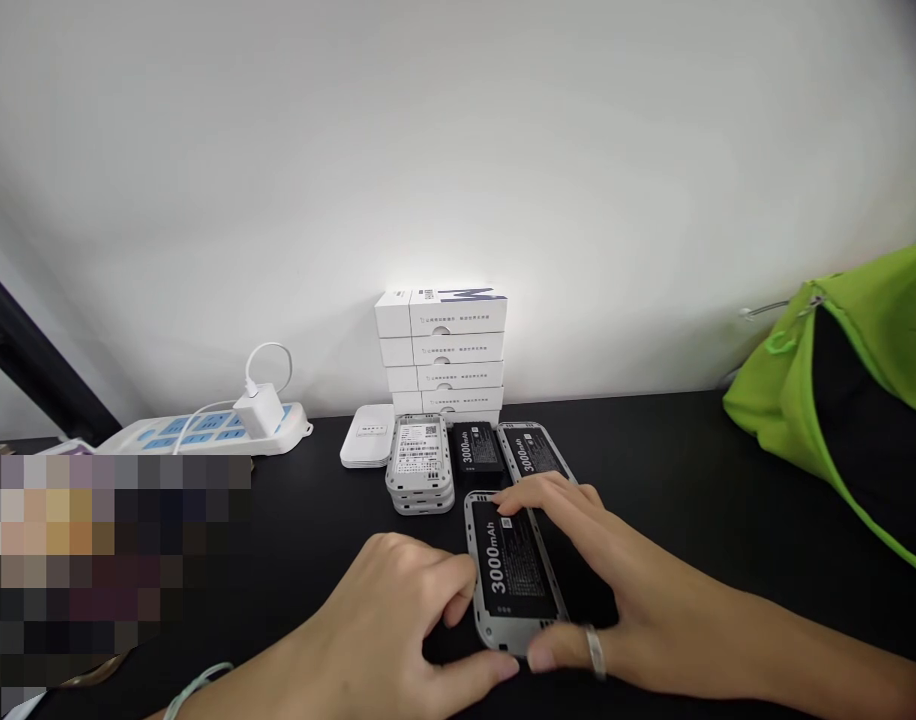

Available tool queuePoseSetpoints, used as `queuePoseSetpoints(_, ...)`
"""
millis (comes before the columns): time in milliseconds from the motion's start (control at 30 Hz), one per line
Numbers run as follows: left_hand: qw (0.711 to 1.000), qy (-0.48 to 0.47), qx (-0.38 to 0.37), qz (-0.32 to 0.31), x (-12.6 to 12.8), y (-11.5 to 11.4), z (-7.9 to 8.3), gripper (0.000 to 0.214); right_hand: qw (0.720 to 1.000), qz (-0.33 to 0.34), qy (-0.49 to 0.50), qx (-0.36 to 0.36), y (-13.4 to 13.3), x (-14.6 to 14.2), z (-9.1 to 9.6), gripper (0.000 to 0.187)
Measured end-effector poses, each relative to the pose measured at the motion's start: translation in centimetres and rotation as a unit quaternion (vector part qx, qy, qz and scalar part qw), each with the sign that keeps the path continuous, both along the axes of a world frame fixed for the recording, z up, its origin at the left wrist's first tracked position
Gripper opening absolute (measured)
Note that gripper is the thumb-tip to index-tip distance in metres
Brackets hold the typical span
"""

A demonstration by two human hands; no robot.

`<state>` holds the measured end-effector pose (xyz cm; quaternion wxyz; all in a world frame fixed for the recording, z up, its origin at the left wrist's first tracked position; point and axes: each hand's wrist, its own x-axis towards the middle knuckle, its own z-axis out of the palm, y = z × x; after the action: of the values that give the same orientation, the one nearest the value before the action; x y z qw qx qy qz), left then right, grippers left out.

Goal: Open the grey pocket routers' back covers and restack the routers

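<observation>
Between my hands lies a grey-white device housing with a black 3000mAh battery set in it, low over the black table. My right hand spans the housing, index finger at its far edge and thumb at its near edge. My left hand has its fingers curled against the housing's left side, with the thumb by the near left corner. Just beyond, a stack of housings without batteries stands beside loose black batteries. A second housing with a battery is partly behind my right hand.
White boxes are stacked against the wall. White covers are piled at the left of the housings. A power strip with a plugged-in charger lies at the left. A green-and-black bag stands at the right. The lower left is pixelated.
</observation>
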<state>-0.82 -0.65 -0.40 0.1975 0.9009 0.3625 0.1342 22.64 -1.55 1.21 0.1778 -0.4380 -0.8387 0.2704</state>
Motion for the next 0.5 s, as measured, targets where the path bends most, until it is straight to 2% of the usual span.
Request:
queuePoseSetpoints(200, 1.0, 0.007, 0.008, -0.002, 0.02, 0.06, 0.09, 0.043, 0.979, 0.087, -0.141, 0.121, -0.37, -0.19, 0.4, 0.087)
queuePoseSetpoints(300, 1.0, 0.013, 0.009, 0.002, 0.06, 0.03, 0.12, 0.042, 0.971, 0.096, -0.175, 0.13, -0.39, -0.18, 0.34, 0.088)
queuePoseSetpoints(500, 1.0, 0.011, 0.0, -0.001, 0.06, 0.01, 0.13, 0.042, 0.979, 0.091, -0.149, 0.104, -0.27, -0.32, 0.11, 0.074)
